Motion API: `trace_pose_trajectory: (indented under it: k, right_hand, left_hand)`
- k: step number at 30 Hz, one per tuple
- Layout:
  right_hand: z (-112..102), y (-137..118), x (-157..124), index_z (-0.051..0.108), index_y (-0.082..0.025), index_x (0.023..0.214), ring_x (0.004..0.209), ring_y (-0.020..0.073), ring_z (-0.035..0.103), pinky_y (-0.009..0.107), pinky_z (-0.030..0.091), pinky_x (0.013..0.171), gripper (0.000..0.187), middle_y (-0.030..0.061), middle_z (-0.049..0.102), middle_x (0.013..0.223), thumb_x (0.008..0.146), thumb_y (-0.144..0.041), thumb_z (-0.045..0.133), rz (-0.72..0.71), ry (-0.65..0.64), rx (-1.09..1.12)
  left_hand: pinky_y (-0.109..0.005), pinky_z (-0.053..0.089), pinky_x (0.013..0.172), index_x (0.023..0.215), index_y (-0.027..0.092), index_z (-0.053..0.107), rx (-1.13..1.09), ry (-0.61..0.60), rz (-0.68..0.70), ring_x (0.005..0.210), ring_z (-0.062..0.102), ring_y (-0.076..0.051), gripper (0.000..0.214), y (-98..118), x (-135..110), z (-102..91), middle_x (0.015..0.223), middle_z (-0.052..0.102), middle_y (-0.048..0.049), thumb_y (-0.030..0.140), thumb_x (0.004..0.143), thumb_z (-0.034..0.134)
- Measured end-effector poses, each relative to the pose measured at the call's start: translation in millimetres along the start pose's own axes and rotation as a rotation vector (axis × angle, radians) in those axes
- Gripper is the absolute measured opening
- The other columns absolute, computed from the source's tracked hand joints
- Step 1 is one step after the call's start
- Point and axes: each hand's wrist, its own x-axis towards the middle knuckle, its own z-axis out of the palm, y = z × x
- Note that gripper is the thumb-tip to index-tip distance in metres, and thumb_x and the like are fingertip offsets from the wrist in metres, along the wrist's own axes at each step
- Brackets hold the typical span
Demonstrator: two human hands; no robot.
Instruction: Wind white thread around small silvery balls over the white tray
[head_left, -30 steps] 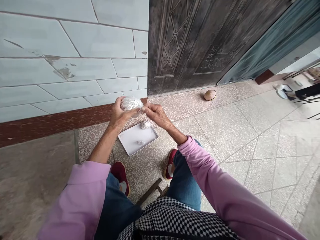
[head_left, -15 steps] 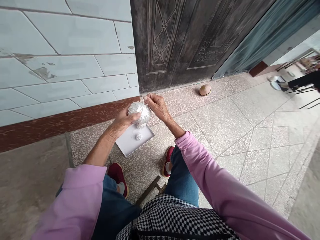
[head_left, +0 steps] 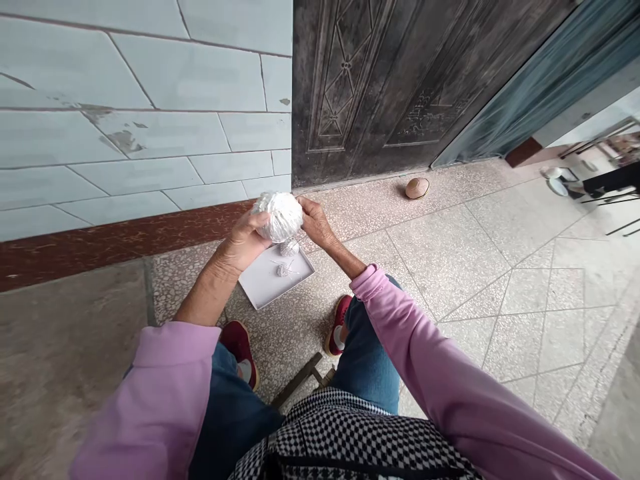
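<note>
My left hand (head_left: 244,243) cups a ball of white fluffy fibre (head_left: 278,217) from below and the left. The fingertips of my right hand (head_left: 314,222) press against the ball's right side. Just below the hands lies a white shallow tray or card lid (head_left: 273,283), tilted on the floor. It holds a small white tuft (head_left: 283,270) with thin loose strands. A second tuft (head_left: 289,248) sits at its far edge, partly under the ball.
A dark embossed metal door (head_left: 380,87) and a pale blue tiled wall (head_left: 150,113) with a red-brown skirting (head_left: 125,237) stand ahead. A small tan domed object (head_left: 417,188) lies on the terrazzo floor (head_left: 450,267). My red shoes and checked lap are below; a person's dark-clad leg shows far right.
The ball has moved to the right, now held between both hands. My right hand has come down from pinching above it to rest against its side. The view has shifted slightly.
</note>
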Motion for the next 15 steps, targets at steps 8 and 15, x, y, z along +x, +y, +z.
trace_pose_trajectory:
  k: [8, 15]
  right_hand:
    - [24, -17, -27, 0.07, -0.023, 0.087, 0.088, 0.0223, 0.059, 0.034, 0.048, 0.091, 0.041, -0.0028, 0.06, 0.082, 0.122, -0.028, 0.09, 0.08, -0.219, -0.094]
    - [6, -43, -26, 0.076, -0.024, 0.085, 0.089, 0.0225, 0.061, 0.038, 0.051, 0.091, 0.048, 0.0028, 0.07, 0.087, 0.126, -0.042, 0.092, 0.027, -0.154, 0.035]
  left_hand:
    - [-0.049, 0.072, 0.1, 0.134, 0.031, 0.077, 0.142, 0.229, 0.206, 0.14, 0.08, -0.044, 0.091, 4, 14, -24.8, 0.136, 0.084, -0.0118, 0.063, 0.06, 0.117]
    - [-0.052, 0.069, 0.104, 0.126, 0.024, 0.082, 0.467, 0.292, 0.122, 0.121, 0.08, -0.043, 0.091, 15, 14, -48.3, 0.117, 0.083, -0.0072, 0.048, 0.047, 0.118]
